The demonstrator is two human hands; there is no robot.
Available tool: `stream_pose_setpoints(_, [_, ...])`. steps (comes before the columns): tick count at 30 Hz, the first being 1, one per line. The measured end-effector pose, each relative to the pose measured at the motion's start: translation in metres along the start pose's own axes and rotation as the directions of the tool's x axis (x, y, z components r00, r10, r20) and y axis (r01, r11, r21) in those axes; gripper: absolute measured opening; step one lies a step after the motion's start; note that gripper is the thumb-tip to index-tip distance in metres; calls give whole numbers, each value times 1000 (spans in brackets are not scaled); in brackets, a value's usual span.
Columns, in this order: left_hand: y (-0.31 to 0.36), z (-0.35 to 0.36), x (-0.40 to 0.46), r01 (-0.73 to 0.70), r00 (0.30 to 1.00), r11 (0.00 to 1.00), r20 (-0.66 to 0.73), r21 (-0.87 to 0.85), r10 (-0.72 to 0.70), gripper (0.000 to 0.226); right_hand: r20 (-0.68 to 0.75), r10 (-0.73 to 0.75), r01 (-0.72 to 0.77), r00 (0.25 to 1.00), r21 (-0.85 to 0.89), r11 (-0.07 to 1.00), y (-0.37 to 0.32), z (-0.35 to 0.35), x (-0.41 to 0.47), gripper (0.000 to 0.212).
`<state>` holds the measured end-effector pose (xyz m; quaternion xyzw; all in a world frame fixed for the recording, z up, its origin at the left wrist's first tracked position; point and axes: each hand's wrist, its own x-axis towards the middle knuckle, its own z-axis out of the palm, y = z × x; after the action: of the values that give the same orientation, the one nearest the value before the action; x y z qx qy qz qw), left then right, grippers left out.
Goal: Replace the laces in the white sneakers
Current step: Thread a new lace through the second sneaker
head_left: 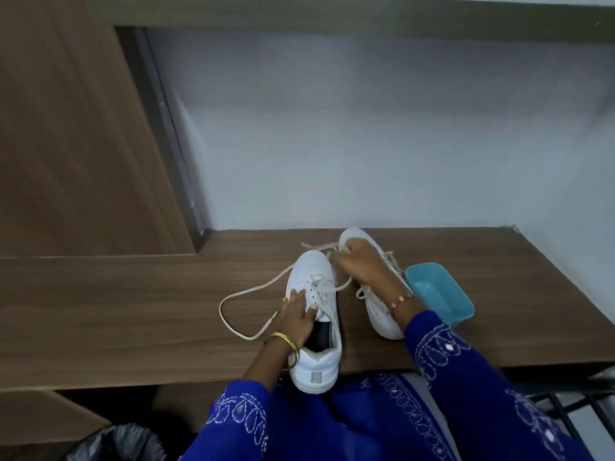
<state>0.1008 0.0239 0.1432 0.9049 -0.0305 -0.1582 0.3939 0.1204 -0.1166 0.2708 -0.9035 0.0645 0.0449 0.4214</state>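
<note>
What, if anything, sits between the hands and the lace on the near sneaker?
Nothing visible. The left hand already rests flat on the near sneaker by its eyelets, and the right hand is pinching its lace just above. The blue tub sits off to the right, clear of both.

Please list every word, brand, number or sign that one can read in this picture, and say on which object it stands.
There is none to read. The near sneaker has a plain grey heel tab with no letters visible. The far sneaker, the blue tub and the wooden desk show no text.
</note>
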Motion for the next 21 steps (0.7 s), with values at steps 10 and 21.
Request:
stream_pose_setpoints(10, [-1,0,-2,-20,1000,991,-21,-135,17,49,6,-16,17,1000,-402,915,31,64,-3,45])
stream_pose_setpoints(21, [-2,3,0,-14,999,991,-54,-132,7,47,-126,-132,119,983,-104,987,-9,9,9,20])
